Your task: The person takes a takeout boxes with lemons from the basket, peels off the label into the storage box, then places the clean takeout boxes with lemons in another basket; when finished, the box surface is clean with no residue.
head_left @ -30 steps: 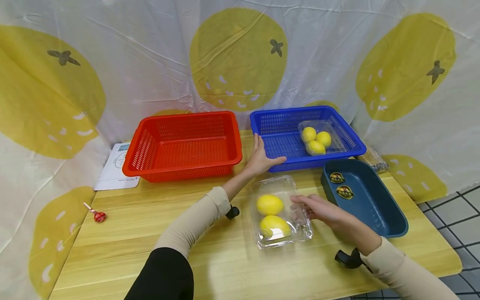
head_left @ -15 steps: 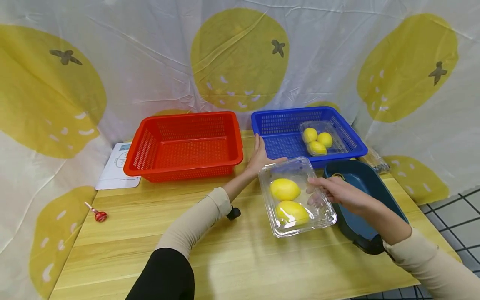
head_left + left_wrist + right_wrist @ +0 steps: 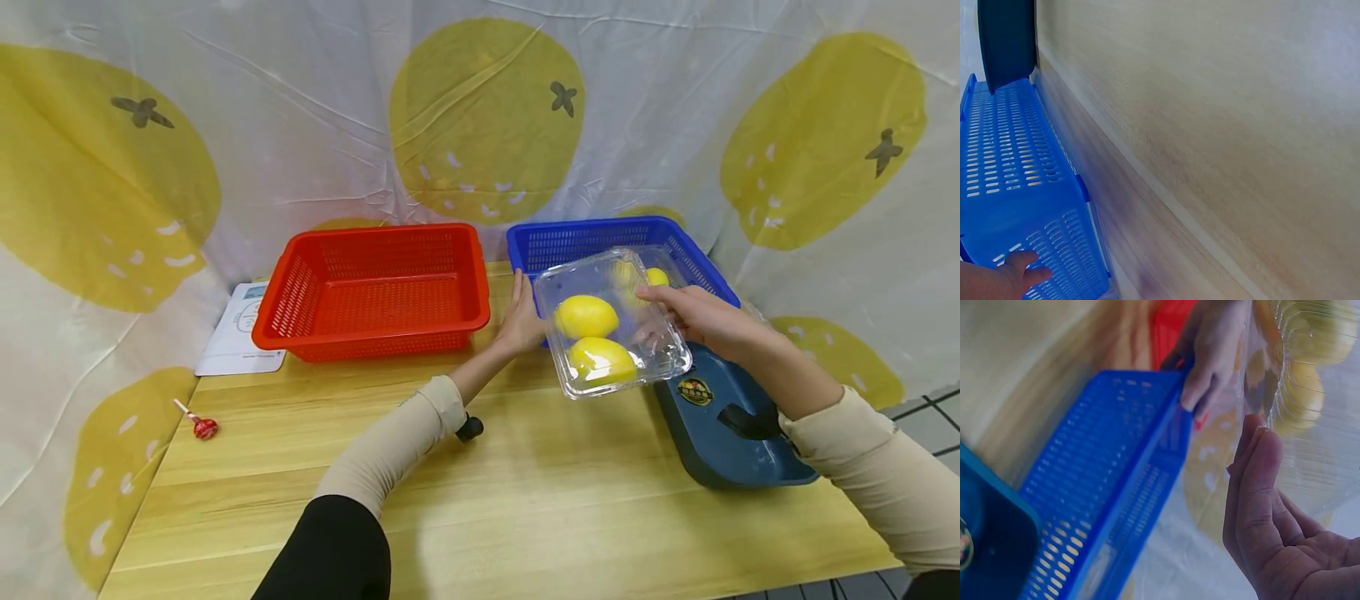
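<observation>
My right hand (image 3: 712, 321) grips the right side of a clear plastic clamshell box (image 3: 660, 367), which holds two yellow lemons (image 3: 587, 317). The box is tilted in the air above the front edge of a blue basket (image 3: 570, 233). Beneath it, partly hidden, another clear box with lemons lies in that basket. With fingers spread, my left hand (image 3: 521, 323) rests against the basket's near left corner. Two of its fingertips touch the perforated blue wall in the left wrist view. Under my right forearm stands a dark teal tray (image 3: 705, 454).
A red basket (image 3: 367, 342) stands left of the blue one, on the wooden table (image 3: 525, 517). A white sheet (image 3: 236, 337) lies by its left side. Farther left is a red lollipop (image 3: 204, 428). A fruit-print curtain (image 3: 315, 108) hangs behind.
My right hand has lifted the lemon box off the table and moved it forward and right, over the blue basket's front edge. My left hand stays at the basket's corner.
</observation>
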A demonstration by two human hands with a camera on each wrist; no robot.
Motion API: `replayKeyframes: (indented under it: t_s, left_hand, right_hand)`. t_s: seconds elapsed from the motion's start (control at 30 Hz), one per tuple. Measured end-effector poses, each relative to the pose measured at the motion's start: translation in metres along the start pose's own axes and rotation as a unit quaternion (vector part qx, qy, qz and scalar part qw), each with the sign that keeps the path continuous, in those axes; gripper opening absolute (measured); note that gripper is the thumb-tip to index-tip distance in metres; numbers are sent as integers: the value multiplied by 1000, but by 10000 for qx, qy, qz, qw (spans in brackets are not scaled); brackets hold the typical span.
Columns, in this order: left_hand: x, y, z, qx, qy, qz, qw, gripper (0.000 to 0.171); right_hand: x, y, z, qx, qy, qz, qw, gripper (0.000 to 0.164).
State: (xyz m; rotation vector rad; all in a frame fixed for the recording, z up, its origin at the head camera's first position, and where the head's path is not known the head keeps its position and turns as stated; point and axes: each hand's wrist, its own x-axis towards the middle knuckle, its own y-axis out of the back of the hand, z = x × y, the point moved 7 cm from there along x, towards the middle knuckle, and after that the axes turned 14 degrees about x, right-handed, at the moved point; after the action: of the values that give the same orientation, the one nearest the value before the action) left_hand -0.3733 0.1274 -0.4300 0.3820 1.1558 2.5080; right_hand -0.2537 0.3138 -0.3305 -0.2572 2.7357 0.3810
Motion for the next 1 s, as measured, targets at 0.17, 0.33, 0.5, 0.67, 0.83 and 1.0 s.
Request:
replayKeyframes:
  t_s: [0.17,0.33,0.5,0.67,0.83,1.0]
  left_hand:
    - [-1,0,-1,30,43,12,10000,118]
    - [-3,0,-1,-65,138,16,9999,122]
    - [-6,-3,-3,-326,391,-56,9987,124]
    - [-6,-2,-3,-472,463,-49,9978,125]
    - [-5,-3,-2,-514,465,11,9976,124]
    - [-6,-6,-2,-582,497,-11,9971,125]
  right_hand:
    - [15,17,-16,-54,15,105,9999,67]
    - [32,37,-27,13,-31,320,9995,55]
    - [48,53,-41,-40,160,245,9996,64]
    - [64,61,-51,-63,127,130,9998,86]
    - [82,60,-56,-231,124,43,9996,77]
    - [103,57,-52,-377,41,-127,9992,68]
